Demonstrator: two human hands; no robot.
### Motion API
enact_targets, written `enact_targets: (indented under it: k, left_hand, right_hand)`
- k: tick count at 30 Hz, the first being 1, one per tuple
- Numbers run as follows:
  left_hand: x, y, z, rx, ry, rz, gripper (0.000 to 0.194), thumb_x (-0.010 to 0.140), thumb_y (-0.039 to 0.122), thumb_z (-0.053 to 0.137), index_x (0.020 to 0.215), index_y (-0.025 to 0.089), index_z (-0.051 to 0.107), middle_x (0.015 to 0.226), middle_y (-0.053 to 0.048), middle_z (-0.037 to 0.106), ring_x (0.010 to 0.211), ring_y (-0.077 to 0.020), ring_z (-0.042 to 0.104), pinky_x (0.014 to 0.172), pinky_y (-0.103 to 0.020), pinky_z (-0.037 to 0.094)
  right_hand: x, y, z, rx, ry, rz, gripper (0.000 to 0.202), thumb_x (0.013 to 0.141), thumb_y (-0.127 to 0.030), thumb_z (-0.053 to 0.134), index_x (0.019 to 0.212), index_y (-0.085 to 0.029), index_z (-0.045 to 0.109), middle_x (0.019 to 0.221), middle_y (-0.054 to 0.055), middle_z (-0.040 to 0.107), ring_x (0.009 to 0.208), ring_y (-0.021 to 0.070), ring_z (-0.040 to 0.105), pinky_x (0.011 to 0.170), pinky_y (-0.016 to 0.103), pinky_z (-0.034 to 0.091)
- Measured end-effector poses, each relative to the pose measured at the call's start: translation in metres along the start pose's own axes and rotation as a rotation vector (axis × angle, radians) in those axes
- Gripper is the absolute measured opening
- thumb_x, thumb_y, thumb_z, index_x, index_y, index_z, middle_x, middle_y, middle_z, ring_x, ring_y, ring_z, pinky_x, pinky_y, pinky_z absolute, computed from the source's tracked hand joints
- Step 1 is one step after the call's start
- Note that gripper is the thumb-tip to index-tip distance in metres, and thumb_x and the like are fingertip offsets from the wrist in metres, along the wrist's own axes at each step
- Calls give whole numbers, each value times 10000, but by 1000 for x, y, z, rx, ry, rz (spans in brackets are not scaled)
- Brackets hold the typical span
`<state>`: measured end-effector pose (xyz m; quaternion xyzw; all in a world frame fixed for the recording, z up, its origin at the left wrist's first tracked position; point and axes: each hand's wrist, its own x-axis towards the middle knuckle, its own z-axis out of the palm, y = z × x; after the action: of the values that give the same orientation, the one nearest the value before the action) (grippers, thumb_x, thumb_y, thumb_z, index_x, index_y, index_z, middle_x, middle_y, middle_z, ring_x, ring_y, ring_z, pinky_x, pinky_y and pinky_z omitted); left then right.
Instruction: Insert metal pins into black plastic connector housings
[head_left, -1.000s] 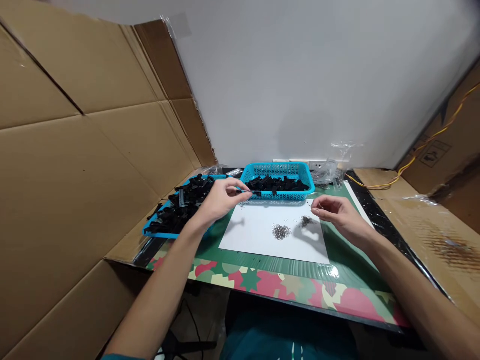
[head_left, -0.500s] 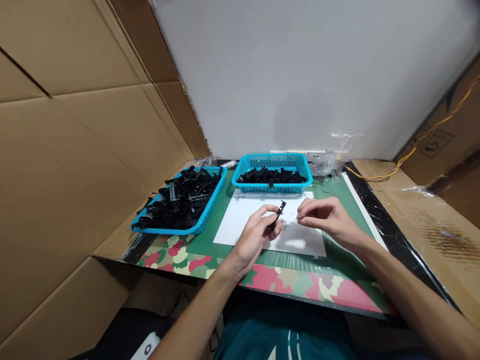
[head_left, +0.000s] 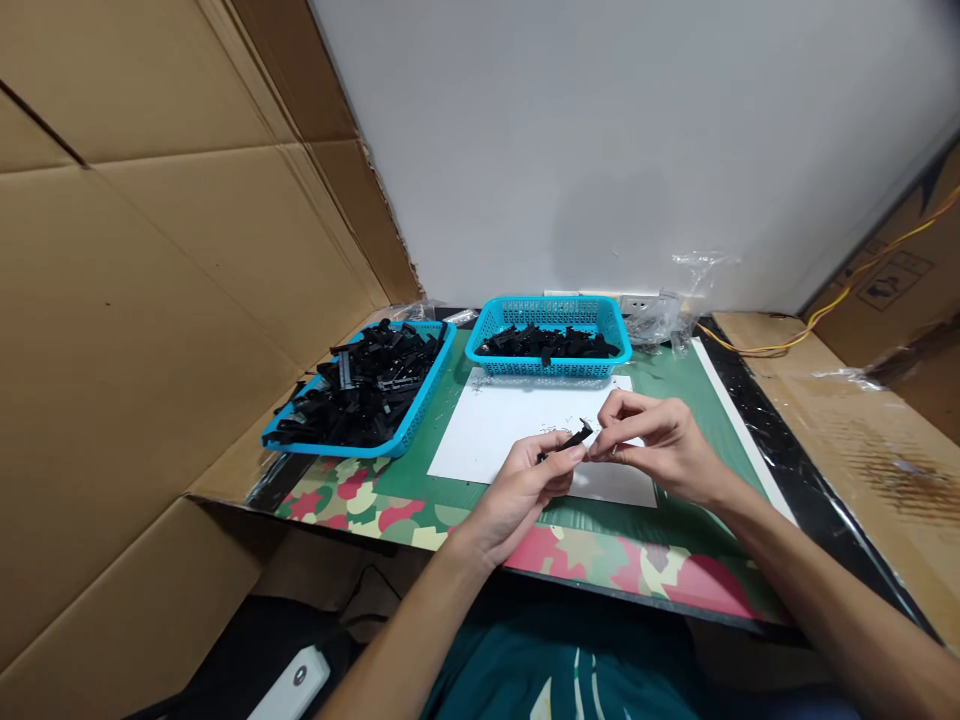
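Observation:
Between the thumb and fingers of my left hand (head_left: 529, 480) is a slim black plastic part (head_left: 574, 440), tilted with its far end up to the right. My right hand (head_left: 652, 440) meets it at that end, thumb and fingers pinched close together. Whatever the right fingertips pinch is too small to name. Under both hands lies a white sheet (head_left: 469, 440). Tiny metal pieces (head_left: 556, 429) are scattered on it, partly hidden behind my left hand.
A blue basket (head_left: 409, 430) heaped with black plastic parts (head_left: 367, 385) stands at the left. Another blue basket (head_left: 551, 368) at the back holds similar parts. Crumpled clear plastic (head_left: 664, 322) lies by the wall socket (head_left: 637, 302). Yellow wires (head_left: 814, 325) run along the right.
My hands have come together: the right moved in to the black part's end. The left hand has turned the part to a flatter tilt. The view has shifted slightly.

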<state>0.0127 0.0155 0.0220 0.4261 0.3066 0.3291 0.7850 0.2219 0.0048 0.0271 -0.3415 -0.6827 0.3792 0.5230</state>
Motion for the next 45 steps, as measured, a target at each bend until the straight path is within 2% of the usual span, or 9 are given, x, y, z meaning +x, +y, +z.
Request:
enact_targets:
  k: [8,13,19,23,26,28,31,38,45]
  left_hand:
    - [0,4,-4,146,97,100,305,850,426,829,960,151,755,799,8,518,637,-83,349,604,-238,282]
    - [2,4,-4,411,199,259,293,905,464,761,909,171,757,824,-21,616,725,-137,481,678,-256,364]
    - [3,-3,-4,636,238,363,283,993,464,650,960,193,726,890,-33,670,784,-174,562,699,-274,412]
    - [-6,-9,-5,789,194,329,363,1040,444,580,1346,257,633,1214,-74,705,1051,-246,647,874,-323,485]
    - [-15,-17,-7,920,144,345,448,1082,393,496,1520,299,521,1473,-86,613,1338,-294,571,1093,-400,442]
    - [-18,-24,-9,1010,114,347,466,1094,385,463,1552,312,506,1444,-97,631,1340,-308,582,1091,-423,458]
    - [-19,-31,-9,1155,107,350,493,1092,389,470,1576,300,493,1287,-126,692,1202,-326,655,976,-431,513]
    - [-18,-33,-7,1251,99,432,383,1051,405,574,1398,270,664,1059,-110,724,1019,-312,688,863,-399,515]
    - [-17,-34,-8,1329,70,437,369,1065,384,553,1390,239,651,1115,-123,736,1059,-317,691,880,-406,514]
  right_hand:
    - [-1,5,1,-53,8,79,164,861,-363,849,965,-236,853,845,68,718,774,202,609,698,359,487]
    - [-1,9,8,-51,16,158,191,916,-378,769,879,-200,828,808,65,729,722,184,596,636,323,437]
    - [1,14,13,55,33,245,201,868,-369,787,839,-170,785,799,53,706,724,169,592,653,302,451]
    - [1,7,5,55,39,282,225,822,-385,802,791,-165,764,739,35,659,670,149,537,600,285,426]
    - [0,1,-5,-14,69,298,223,794,-378,806,746,-167,752,671,19,595,627,138,481,551,277,383]
    - [-1,0,-10,-63,75,330,211,778,-357,801,706,-170,736,625,5,551,599,129,446,533,274,358]
    - [-1,4,-14,-119,10,406,176,763,-304,771,667,-166,721,593,-13,507,573,114,416,531,273,343]
    - [-3,18,-7,-291,-95,480,90,719,-211,689,665,-160,738,578,-1,569,564,122,456,532,272,355]
    - [-3,16,-2,-411,-105,486,80,712,-184,675,650,-164,722,579,6,598,560,128,480,539,279,362]
